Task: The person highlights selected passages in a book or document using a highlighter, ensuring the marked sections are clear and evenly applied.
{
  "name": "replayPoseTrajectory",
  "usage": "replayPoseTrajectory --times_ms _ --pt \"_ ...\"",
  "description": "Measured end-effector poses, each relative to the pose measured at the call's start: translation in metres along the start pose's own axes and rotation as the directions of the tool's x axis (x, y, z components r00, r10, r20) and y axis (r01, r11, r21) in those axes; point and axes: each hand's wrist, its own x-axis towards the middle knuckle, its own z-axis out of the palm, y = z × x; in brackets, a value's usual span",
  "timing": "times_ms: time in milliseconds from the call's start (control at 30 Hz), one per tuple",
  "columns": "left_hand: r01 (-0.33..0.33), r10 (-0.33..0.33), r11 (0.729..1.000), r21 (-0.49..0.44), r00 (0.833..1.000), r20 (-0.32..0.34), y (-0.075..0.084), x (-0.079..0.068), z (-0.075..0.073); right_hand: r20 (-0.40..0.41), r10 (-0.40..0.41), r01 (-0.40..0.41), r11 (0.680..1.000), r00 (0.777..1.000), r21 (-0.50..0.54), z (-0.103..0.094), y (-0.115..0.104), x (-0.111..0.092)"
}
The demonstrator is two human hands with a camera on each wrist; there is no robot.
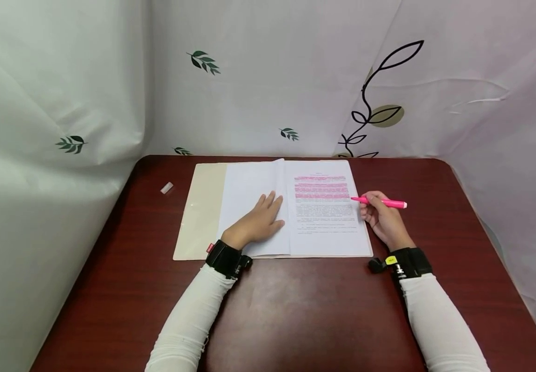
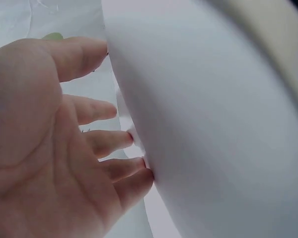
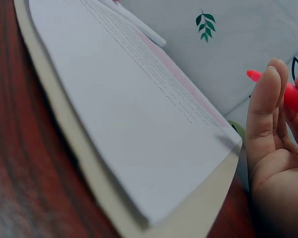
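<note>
A printed page (image 1: pixel 326 243) lies on the right side of an open cream folder (image 1: pixel 198 217), its upper lines marked in pink. My right hand (image 1: pixel 386 219) pinches a pink highlighter (image 1: pixel 394 203) at the page's right edge. The highlighter's uncapped tip points left, near the end of the last pink line. In the right wrist view, the pink tip (image 3: pixel 252 74) shows above the paper's level, beside the fingers. My left hand (image 1: pixel 259 221) rests with spread fingers on the blank left sheet (image 1: pixel 242 181). Seen from the left wrist, the fingertips (image 2: pixel 139 163) touch the paper.
A small whitish piece (image 1: pixel 167 188) lies on the dark red-brown table (image 1: pixel 296 310), left of the folder. Behind the table hangs a white curtain (image 1: pixel 258 77) printed with leaves. Both wrists wear black straps with small cameras.
</note>
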Motion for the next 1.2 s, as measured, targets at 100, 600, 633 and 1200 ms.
replayPoseTrajectory --times_ms 100,600,633,1200 --pt "-0.008 0.008 1.0 -0.001 0.999 -0.046 -0.001 0.0 -0.001 0.003 -0.002 0.002 1.0 1.0 0.008 -0.001 0.0 -0.001" --pt "-0.004 -0.004 1.0 -0.022 0.941 -0.339 -0.041 -0.029 -0.036 0.012 0.008 -0.008 1.0 1.0 0.013 -0.003 0.003 -0.002" --pt "0.002 -0.011 1.0 -0.024 0.933 -0.359 -0.047 -0.033 -0.04 0.005 0.006 -0.006 1.0 1.0 0.006 -0.002 0.003 -0.001" --pt "0.155 -0.152 0.987 -0.033 0.866 -0.476 -0.134 -0.08 -0.088 0.017 0.007 -0.007 1.0 1.0 0.001 -0.004 0.0 0.0"
